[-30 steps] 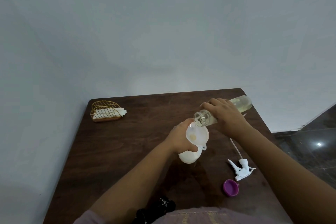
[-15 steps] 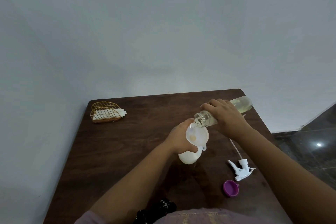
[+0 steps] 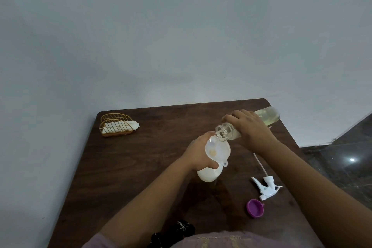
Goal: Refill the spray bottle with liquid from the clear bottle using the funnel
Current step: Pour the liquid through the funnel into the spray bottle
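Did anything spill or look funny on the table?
No clear spill. The clear bottle is tipped on purpose, its mouth over the funnel. The spray head and purple cap lie loose on the table, just taken off. A faint shiny patch near the white bottle could be wet; I can't tell.

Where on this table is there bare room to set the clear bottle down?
Bare wood lies on the table between the napkin holder and the left hand. It is crowded near the right edge, where the spray head and purple cap lie.
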`<action>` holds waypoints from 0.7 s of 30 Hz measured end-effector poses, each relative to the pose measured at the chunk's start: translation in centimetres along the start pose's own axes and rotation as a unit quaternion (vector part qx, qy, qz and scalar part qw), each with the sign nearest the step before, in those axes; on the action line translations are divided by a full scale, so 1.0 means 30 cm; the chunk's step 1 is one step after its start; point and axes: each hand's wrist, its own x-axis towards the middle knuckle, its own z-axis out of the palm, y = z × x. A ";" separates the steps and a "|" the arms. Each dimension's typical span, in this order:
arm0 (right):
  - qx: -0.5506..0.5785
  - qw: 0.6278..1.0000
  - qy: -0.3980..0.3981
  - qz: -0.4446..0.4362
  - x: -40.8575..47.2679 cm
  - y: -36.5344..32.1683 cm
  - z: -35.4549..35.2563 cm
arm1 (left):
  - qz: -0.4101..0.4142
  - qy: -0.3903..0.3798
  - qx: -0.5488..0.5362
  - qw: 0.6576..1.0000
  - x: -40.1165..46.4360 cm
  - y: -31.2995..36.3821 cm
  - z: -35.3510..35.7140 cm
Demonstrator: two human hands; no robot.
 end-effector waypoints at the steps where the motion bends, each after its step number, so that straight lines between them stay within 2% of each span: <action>1: -0.001 1.000 -0.001 0.000 0.000 0.000 0.000 | -0.001 0.000 0.000 1.000 0.000 0.000 0.000; 21: -0.005 1.000 0.004 -0.004 0.002 0.006 0.007 | -0.001 -0.003 0.002 1.000 0.001 -0.001 0.001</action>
